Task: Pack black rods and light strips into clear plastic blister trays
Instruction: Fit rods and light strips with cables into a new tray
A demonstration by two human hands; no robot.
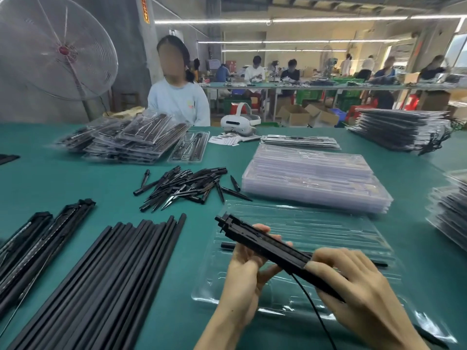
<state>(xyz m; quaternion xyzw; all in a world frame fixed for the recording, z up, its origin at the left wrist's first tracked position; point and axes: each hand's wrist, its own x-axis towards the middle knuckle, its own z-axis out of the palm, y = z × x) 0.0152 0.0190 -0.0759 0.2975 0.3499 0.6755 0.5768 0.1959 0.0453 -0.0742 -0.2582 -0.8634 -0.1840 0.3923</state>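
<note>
Head view: my left hand (249, 258) and right hand (353, 284) both grip the light strip (273, 245) above the blister tray (316, 223); I'd level it over a free channel beside the seated black rod (228, 245), minding the cable (312, 304).

A green surface (63, 178) carries a row of black rods (106, 279), a heap of black spikes (184, 185), light strips (38, 238), stacked empty clear trays (313, 178), filled trays (126, 140) and a white headset (240, 122).
</note>
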